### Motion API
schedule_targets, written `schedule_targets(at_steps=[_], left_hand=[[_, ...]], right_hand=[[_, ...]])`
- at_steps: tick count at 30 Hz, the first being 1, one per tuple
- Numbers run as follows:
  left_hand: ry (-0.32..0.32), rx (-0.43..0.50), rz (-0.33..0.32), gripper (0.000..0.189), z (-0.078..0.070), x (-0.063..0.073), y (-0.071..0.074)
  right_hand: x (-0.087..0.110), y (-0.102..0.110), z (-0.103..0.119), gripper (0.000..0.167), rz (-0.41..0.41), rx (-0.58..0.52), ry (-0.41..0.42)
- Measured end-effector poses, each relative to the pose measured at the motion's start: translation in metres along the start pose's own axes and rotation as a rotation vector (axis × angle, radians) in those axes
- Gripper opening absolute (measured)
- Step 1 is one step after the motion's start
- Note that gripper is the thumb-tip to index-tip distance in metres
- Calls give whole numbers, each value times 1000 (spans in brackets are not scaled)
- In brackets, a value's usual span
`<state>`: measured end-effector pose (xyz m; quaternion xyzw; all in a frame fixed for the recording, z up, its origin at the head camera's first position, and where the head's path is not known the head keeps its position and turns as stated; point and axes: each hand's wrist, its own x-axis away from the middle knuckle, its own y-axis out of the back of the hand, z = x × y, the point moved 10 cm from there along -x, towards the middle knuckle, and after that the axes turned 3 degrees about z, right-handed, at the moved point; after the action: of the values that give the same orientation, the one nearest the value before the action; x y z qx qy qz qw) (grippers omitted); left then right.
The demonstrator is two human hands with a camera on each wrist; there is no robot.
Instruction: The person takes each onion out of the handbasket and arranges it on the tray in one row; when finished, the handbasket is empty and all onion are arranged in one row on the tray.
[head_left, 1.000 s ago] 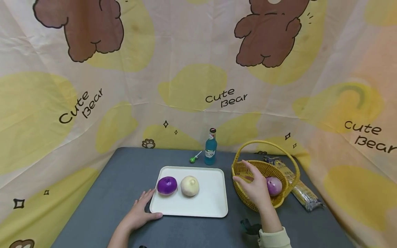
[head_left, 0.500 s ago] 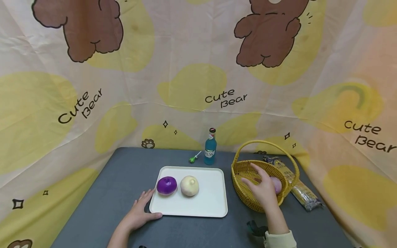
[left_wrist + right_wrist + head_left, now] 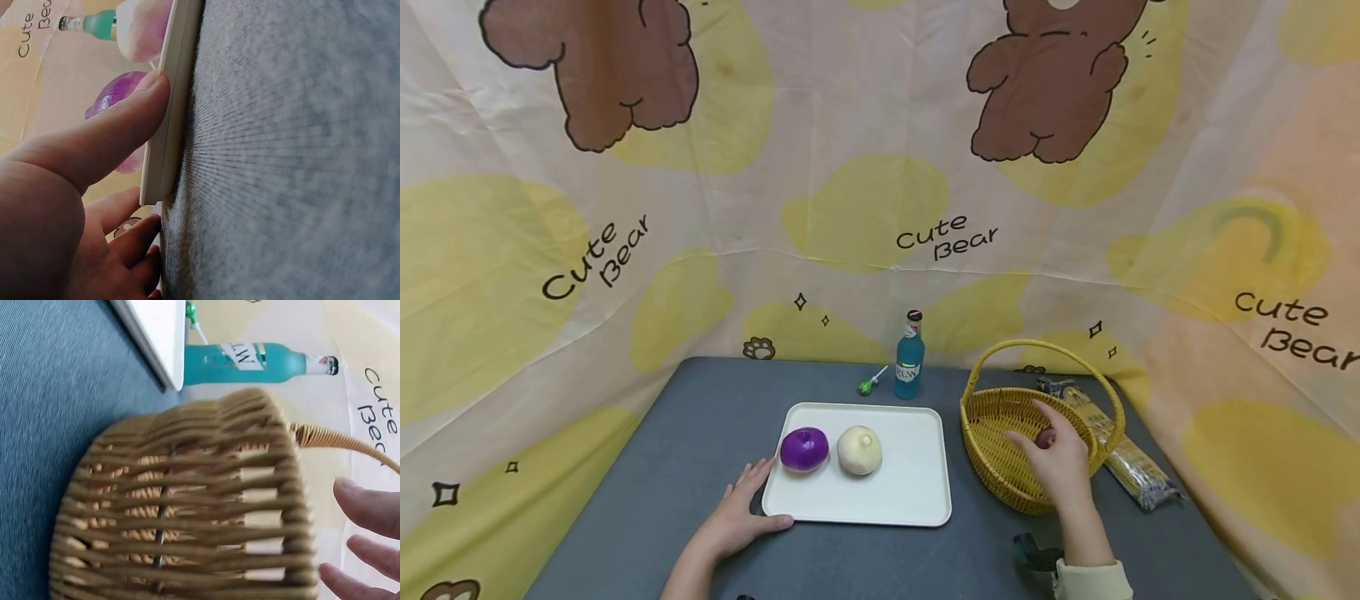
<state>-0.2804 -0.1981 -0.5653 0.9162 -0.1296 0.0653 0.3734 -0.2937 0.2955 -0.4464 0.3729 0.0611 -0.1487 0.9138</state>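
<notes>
In the head view my left hand touches the near-left corner of a white tray, fingers extended. My thumb lies against its edge in the left wrist view. A glossy purple onion-like vegetable and a round cream one, with a pinkish-purple side in the left wrist view, sit on the tray. Over the yellow wicker basket, my right hand has thumb and forefinger spread apart. A reddish-purple onion inside is mostly hidden behind it. Fingertips show beyond the basket's rim in the right wrist view.
A blue bottle stands behind the tray with a green lollipop beside it. A long clear-and-yellow packet lies right of the basket. The basket's tall handle arches over it. Printed cloth hangs behind the grey table.
My right hand has moved rightward over the basket, and it now hides most of the onion inside. The left hand and the tray have stayed in place.
</notes>
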Motion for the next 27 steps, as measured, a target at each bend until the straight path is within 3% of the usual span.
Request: schedule_targets(at_steps=[10,17,27], left_hand=[[-6,11,1,109,-2,4,0],[-18,16,-4,108,-8,5,2],[-21,7,-12,108,-7,4,3]], right_hand=[[-9,-12,-16,76,111,112,-46],[-14,-10,-29,78,79,195,-70],[-17,-17,-44,77,107,259,-104]])
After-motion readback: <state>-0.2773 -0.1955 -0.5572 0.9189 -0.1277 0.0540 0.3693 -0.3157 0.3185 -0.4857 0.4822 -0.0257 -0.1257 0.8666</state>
